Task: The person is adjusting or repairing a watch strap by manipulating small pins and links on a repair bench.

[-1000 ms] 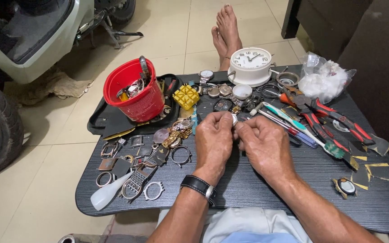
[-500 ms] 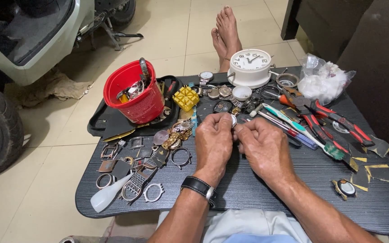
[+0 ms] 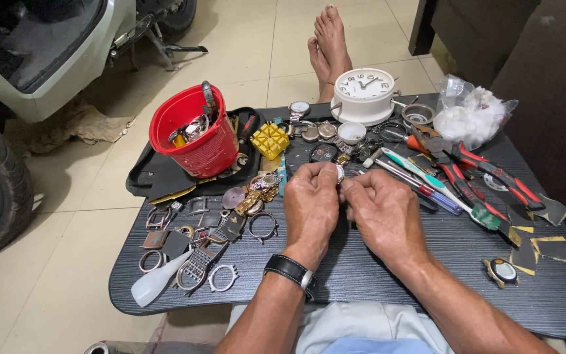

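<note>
Pinching small round watch part (image 3: pixel 340 174) between left hand (image 3: pixel 310 208) and right hand (image 3: pixel 386 216).
Holding it over black tray table (image 3: pixel 375 275), fingertips pressed together, steadying it near scattered watch cases (image 3: pixel 230 216).

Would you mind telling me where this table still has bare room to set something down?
Free: the table's near strip, from the right hand out to the small oval watch case. Crowded: watch parts left, pliers right, red bucket behind.

On the dark surface (image 3: pixel 375 275) stand a red bucket (image 3: pixel 194 141), a white alarm clock (image 3: pixel 364 95) and a yellow block (image 3: pixel 270 139); red-handled pliers (image 3: pixel 492 172) lie near a clear plastic bag (image 3: pixel 471 113).
</note>
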